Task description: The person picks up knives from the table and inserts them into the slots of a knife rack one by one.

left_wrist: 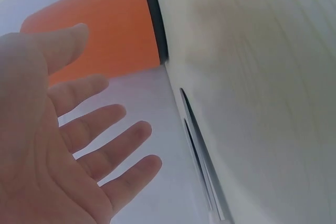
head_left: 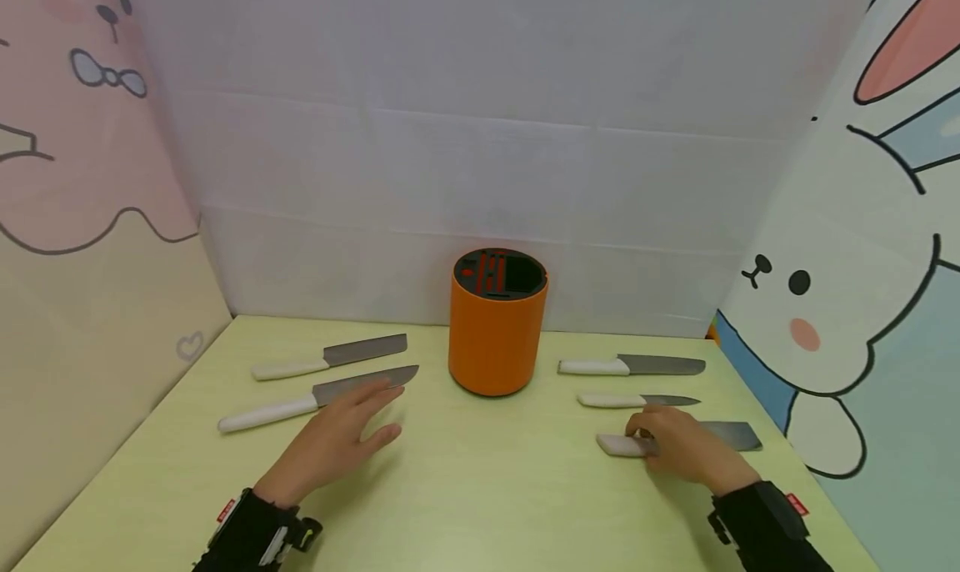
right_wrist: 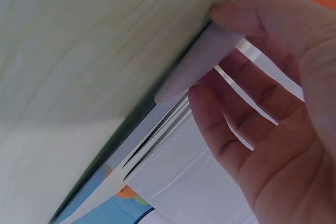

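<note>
My right hand [head_left: 678, 447] pinches the pale handle [right_wrist: 202, 61] of a square-ended cleaver [head_left: 735, 435] at the table's right side; the hand covers part of its blade in the head view. The cleaver lies along the tabletop. On the left, my left hand [head_left: 337, 439] has its fingers spread and holds nothing. It hovers near a pointed chef's knife [head_left: 273, 413], hiding part of that blade from the head camera. Behind this knife lies another square-ended knife [head_left: 367, 349]. An orange round knife block [head_left: 491, 347] with a dark slotted top stands between the two sides.
Beyond the right hand lie a small paring knife [head_left: 611, 400] and a broader knife [head_left: 660, 364], both with pale handles. A white wall [head_left: 480, 172] rises behind the pale yellow table [head_left: 480, 497]. Cartoon-printed panels [head_left: 825, 305] flank it.
</note>
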A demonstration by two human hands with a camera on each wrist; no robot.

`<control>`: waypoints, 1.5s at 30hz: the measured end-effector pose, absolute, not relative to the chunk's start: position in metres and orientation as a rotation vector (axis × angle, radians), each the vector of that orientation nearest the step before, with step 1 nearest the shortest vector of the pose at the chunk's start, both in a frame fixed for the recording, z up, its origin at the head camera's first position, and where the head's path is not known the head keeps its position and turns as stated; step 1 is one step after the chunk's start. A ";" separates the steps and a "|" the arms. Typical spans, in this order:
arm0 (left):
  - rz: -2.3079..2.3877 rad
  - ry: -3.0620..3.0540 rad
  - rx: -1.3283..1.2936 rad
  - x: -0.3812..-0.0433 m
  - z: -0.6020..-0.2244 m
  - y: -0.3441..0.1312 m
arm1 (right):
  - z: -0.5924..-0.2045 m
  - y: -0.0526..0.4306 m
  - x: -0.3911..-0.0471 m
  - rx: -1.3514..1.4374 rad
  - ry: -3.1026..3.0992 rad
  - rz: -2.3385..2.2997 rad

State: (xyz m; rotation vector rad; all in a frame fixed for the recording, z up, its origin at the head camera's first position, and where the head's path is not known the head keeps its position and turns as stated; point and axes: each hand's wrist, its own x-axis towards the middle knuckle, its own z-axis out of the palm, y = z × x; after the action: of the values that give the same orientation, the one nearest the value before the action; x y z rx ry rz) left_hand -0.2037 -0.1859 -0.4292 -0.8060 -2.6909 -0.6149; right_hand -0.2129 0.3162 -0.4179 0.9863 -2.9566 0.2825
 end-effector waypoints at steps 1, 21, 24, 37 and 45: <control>-0.610 -2.693 -0.809 -0.204 -0.428 -0.185 | -0.418 0.317 -0.213 0.965 -2.968 0.278; -0.615 -2.749 -0.756 -0.207 -0.411 -0.182 | -0.399 0.312 -0.215 0.921 -2.781 0.232; -0.653 -2.771 -0.716 -0.209 -0.408 -0.182 | -0.389 0.304 -0.216 0.926 -2.715 0.270; -0.682 -2.716 -0.772 -0.215 -0.405 -0.172 | -0.348 0.255 -0.215 1.097 -2.471 0.592; -0.693 -2.738 -0.758 -0.216 -0.405 -0.169 | -0.337 0.234 -0.214 1.013 -2.498 0.803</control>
State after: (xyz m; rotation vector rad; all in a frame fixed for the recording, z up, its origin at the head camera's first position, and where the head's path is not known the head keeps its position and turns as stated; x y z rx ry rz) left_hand -0.2156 -0.1690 -0.4048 -0.7575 -2.7375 -0.6933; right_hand -0.2136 0.2345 -0.3372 1.0132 -2.4978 0.8032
